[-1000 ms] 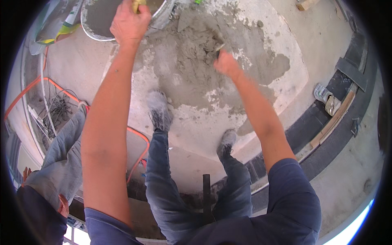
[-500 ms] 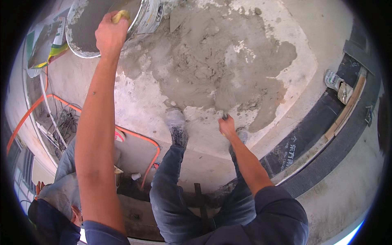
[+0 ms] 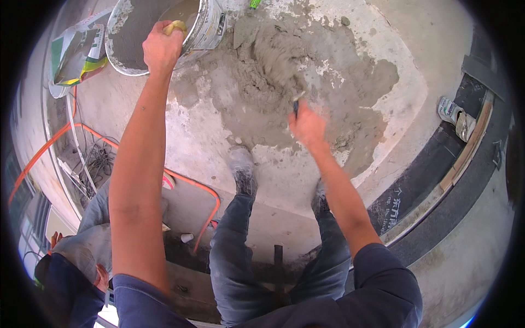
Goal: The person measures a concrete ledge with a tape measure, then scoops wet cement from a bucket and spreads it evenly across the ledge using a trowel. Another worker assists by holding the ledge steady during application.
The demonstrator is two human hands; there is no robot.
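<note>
At the upper left, my left hand (image 3: 162,48) is closed round a pale yellow, rounded piece (image 3: 175,27) over the mouth of a white bucket (image 3: 206,34). Whether the piece is a handle or a sponge I cannot make out. Grey residue coats the bucket's inside, with murky liquid in it. My right hand (image 3: 307,124) grips the dark handle of a trowel (image 3: 296,105). The trowel's blade is smeared by motion over wet grey mortar (image 3: 268,71), which is spread unevenly on the pale slab.
Beside the bucket stands an opened bag (image 3: 82,52). An orange hose (image 3: 191,186) curves along the left, near tangled cables (image 3: 98,164). A seated person (image 3: 82,257) is at lower left. On the right are a dark membrane strip (image 3: 415,180), a wooden batten (image 3: 465,153) and a crumpled packet (image 3: 457,117).
My right hand has moved up, away from my feet and over the mortar, with the trowel. My left hand keeps its grip at the bucket. The whole view has shifted slightly.
</note>
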